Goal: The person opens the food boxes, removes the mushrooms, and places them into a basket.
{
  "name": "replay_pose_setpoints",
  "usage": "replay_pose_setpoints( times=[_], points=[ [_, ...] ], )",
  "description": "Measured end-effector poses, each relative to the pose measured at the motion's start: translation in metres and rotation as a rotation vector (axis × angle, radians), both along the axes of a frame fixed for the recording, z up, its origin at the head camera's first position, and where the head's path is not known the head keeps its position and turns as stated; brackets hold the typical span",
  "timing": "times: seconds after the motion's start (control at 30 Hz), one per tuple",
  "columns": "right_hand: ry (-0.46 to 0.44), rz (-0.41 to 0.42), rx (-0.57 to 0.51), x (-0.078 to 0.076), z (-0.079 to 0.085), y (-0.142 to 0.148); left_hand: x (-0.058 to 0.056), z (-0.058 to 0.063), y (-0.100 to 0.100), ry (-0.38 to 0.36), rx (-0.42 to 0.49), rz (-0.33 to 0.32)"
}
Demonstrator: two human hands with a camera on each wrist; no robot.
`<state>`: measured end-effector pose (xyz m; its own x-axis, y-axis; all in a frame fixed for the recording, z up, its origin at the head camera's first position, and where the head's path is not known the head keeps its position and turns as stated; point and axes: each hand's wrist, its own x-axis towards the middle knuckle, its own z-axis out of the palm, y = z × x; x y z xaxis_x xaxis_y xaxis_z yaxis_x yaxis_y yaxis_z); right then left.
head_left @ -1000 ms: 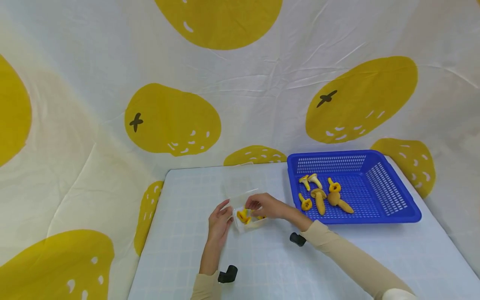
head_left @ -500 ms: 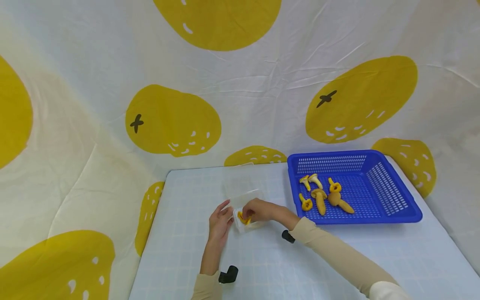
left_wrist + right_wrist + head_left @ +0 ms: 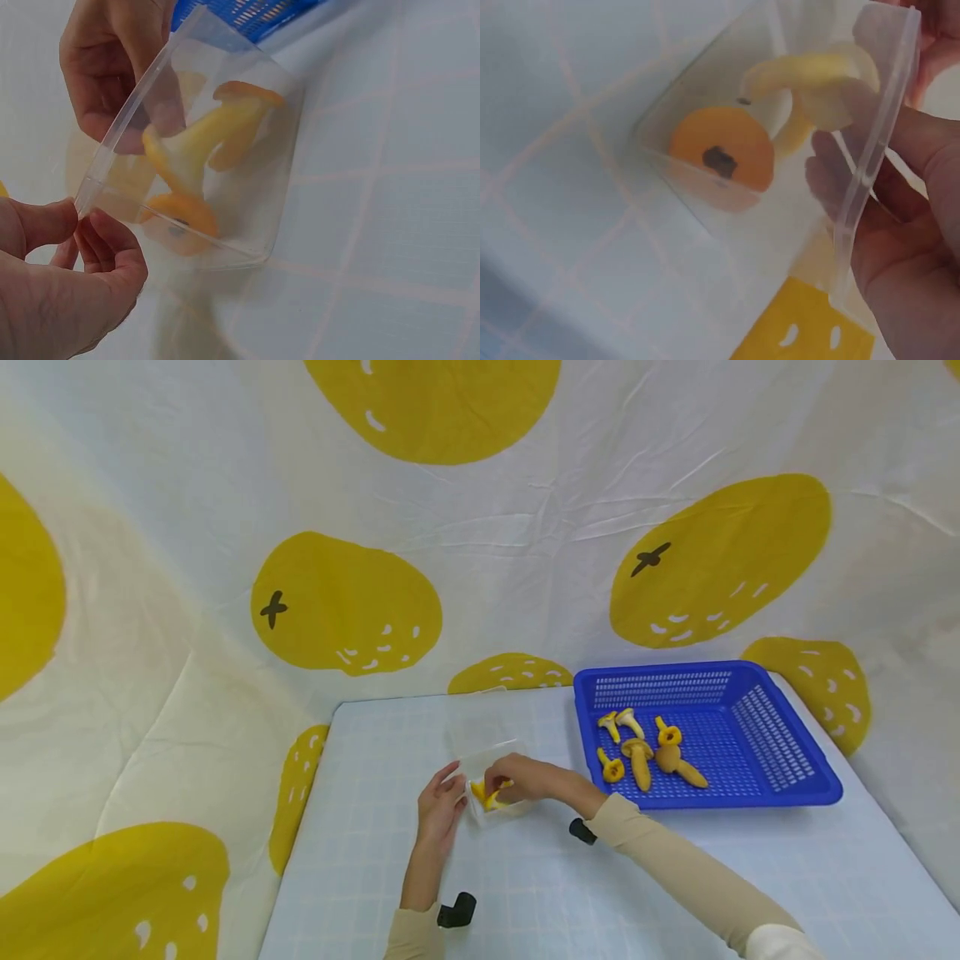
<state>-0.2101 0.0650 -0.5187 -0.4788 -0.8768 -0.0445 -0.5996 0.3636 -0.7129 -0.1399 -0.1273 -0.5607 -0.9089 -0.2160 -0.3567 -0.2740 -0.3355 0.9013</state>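
A clear plastic container [image 3: 281, 169] with yellow-orange chanterelle mushrooms [image 3: 225, 124] inside sits on the table, left of the blue basket. My left hand [image 3: 440, 810] pinches its left rim between thumb and fingers. The right hand [image 3: 519, 778] reaches over the opposite rim into the container, fingers curled and fingertips pinching one pale-stemmed chanterelle. Another chanterelle's orange cap [image 3: 721, 150] with a dark hollow centre lies against the container wall in the right wrist view. In the head view the right hand covers part of the contents.
The blue plastic basket [image 3: 712, 800] at the back right holds several mushrooms, including a brown-capped one [image 3: 639, 764]. Behind the container lies a transparent lid-like sheet [image 3: 474, 733]. A white curtain with yellow fruit prints [image 3: 345, 602] borders the table [image 3: 360, 777].
My right hand has moved left and down into the container, and the mushrooms there have shifted. The left hand keeps its hold on the rim.
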Motion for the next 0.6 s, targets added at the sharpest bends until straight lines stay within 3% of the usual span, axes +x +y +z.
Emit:
replay_pose_setpoints(
  times=[0.17, 0.6],
  points=[
    [0.006, -0.028, -0.086, -0.001, 0.008, 0.01, 0.001, 0.001, 0.0, 0.004, -0.008, 0.001],
    [-0.001, -0.198, -0.257, -0.002, 0.019, 0.044, 0.0, 0.001, 0.0, -0.008, -0.024, 0.005]
  ],
)
